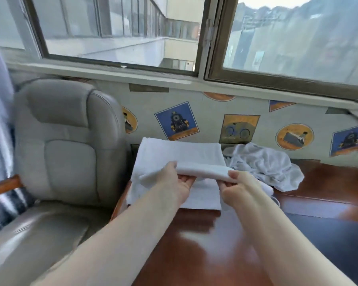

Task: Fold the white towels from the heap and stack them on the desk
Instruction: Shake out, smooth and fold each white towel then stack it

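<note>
Behind everything a wide window, under it a wall strip with train and bicycle stickers. At left a grey leather armchair, pushed close against the worktop, a dark reddish glossy wood.

On the far left part of the worktop, a stack of folded white towels, flat and quite tidy, its left edge reaching over the side toward the armchair. Just to the right of it, touching or nearly so, the heap of unfolded white towels, crumpled, low (perhaps only a few pieces left, hard to count).

Held above the near part of the stack, one folded towel, a narrow thick bundle lying crosswise. Left hand gripping its left end, thumb on top and fingers curled beneath. Right hand gripping the right end in the same way.

Judged by this: several towels already folded and stacked, this one apparently folded and about to be laid on top, and the heap not yet finished.
</note>
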The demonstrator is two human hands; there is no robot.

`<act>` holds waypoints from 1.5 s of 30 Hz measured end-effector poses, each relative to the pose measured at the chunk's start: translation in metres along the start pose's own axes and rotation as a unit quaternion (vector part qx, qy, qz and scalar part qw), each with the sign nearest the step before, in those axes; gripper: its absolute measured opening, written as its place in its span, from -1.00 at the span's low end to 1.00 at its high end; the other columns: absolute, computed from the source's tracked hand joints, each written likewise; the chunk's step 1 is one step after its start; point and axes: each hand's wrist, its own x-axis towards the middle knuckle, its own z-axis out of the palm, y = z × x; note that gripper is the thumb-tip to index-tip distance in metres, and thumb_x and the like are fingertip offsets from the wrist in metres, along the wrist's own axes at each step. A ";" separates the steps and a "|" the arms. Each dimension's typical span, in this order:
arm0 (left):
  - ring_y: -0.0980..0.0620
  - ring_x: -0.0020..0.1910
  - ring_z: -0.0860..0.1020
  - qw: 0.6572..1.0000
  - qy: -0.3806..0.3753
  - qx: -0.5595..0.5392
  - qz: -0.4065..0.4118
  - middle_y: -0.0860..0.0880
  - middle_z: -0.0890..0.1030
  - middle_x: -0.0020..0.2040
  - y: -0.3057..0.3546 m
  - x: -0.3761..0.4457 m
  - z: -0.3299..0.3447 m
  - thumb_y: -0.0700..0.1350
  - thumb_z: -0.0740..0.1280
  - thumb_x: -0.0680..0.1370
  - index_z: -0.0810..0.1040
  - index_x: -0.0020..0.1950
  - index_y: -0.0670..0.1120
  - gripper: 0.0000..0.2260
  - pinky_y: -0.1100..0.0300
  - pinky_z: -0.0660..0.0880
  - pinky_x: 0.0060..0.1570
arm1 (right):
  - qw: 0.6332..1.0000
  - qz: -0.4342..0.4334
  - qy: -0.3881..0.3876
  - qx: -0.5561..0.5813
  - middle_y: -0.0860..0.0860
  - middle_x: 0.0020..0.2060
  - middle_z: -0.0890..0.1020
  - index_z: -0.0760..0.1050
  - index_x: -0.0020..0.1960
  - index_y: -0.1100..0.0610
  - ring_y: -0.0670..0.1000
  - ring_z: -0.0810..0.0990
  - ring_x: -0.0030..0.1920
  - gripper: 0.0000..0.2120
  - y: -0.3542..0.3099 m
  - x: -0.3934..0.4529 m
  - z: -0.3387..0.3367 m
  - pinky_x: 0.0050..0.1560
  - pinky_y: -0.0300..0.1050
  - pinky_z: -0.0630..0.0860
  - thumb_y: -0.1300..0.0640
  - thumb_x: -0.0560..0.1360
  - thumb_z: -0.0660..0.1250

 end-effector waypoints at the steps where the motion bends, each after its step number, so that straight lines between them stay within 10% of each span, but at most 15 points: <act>1: -0.21 0.27 0.51 1.000 0.004 0.011 0.002 -0.24 0.54 0.23 0.016 0.006 0.010 -0.18 0.21 0.64 0.35 0.37 -0.26 -0.67 -0.11 0.47 0.15 | 1.000 -0.013 0.003 -0.021 0.10 0.26 0.54 0.44 0.35 0.24 0.14 0.52 0.27 -0.65 0.003 0.002 0.019 0.23 -0.03 0.51 0.34 0.57 0.27; 6: -0.16 0.27 0.50 0.998 0.005 0.063 -0.012 -0.17 0.54 0.29 0.080 0.032 0.060 -0.15 0.23 0.63 0.36 0.38 -0.23 -0.66 -0.06 0.45 0.17 | 0.992 -0.029 -0.078 -0.095 0.15 0.42 0.35 0.22 0.44 0.32 0.09 0.35 0.43 -0.64 0.003 0.017 0.099 0.48 -0.11 0.17 0.27 0.67 0.10; 16: 0.04 0.15 0.51 0.967 -0.049 0.213 0.130 0.01 0.55 0.22 0.078 0.109 0.025 -0.12 0.38 0.55 0.45 0.26 0.02 -0.71 0.00 0.45 0.29 | 0.966 -0.175 -0.179 -0.060 0.19 0.25 0.56 0.37 0.40 0.25 0.09 0.62 -0.02 -0.57 0.001 0.097 0.103 -0.11 -0.08 0.62 0.41 0.55 0.23; 21: -0.13 0.08 0.57 0.990 0.026 0.109 0.088 -0.18 0.56 0.23 0.032 0.146 -0.060 -0.40 0.22 0.58 0.46 0.24 -0.21 -0.73 -0.08 0.51 0.18 | 0.990 -0.065 -0.086 -0.091 0.12 0.06 0.61 0.46 0.26 0.22 0.08 0.59 -0.01 -0.68 0.054 0.168 0.021 -0.10 -0.10 0.52 0.43 0.55 0.21; 26: -0.10 0.12 0.58 0.993 0.039 0.023 0.106 -0.12 0.60 0.17 0.033 0.154 -0.068 -0.25 0.20 0.64 0.40 0.39 -0.14 -0.69 -0.03 0.53 0.09 | 0.991 -0.078 -0.090 -0.055 0.07 -0.06 0.61 0.46 0.19 0.18 0.02 0.63 -0.12 -0.75 0.052 0.180 0.013 -0.21 -0.10 0.57 0.39 0.56 0.21; 34: -0.08 0.09 0.59 0.989 0.092 0.042 0.112 -0.14 0.59 0.17 0.036 0.148 -0.065 -0.27 0.23 0.63 0.45 0.28 -0.16 -0.78 -0.02 0.52 0.12 | 0.978 -0.168 -0.011 -0.125 0.05 -0.09 0.63 0.51 -0.10 0.15 0.05 0.63 -0.02 -0.80 0.062 0.169 0.006 -0.16 -0.18 0.56 0.44 0.51 0.27; 37: -0.11 0.23 0.56 0.970 0.154 0.042 0.183 -0.22 0.57 0.24 0.037 0.138 -0.070 -0.34 0.26 0.58 0.47 0.27 -0.27 -0.74 -0.01 0.45 0.31 | 0.949 -0.289 0.035 -0.123 0.01 0.03 0.64 0.52 0.11 0.18 -0.01 0.61 0.15 -0.70 0.057 0.165 -0.001 0.13 -0.13 0.56 0.46 0.46 0.31; 41: 0.13 0.47 0.29 0.771 0.134 0.347 0.516 0.00 0.35 0.49 0.012 0.118 -0.069 -0.30 0.24 0.52 0.42 0.44 -0.08 -0.53 0.21 0.19 0.47 | 0.774 -0.548 0.007 -0.318 -0.09 0.45 0.36 0.26 0.50 0.06 -0.17 0.26 0.47 -0.39 0.065 0.156 0.001 0.51 -0.16 0.14 0.30 0.47 0.21; 45: 0.08 0.57 -0.10 0.459 0.018 0.797 0.393 0.01 -0.01 0.61 0.002 0.164 -0.043 -0.07 -0.02 0.70 0.00 0.60 -0.09 -0.54 0.11 -0.12 0.54 | 0.334 -0.508 -0.166 -0.776 -0.06 0.59 0.00 -0.02 0.60 0.00 -0.02 -0.15 0.58 -0.47 0.085 0.178 0.031 0.54 0.01 -0.25 0.00 0.67 0.01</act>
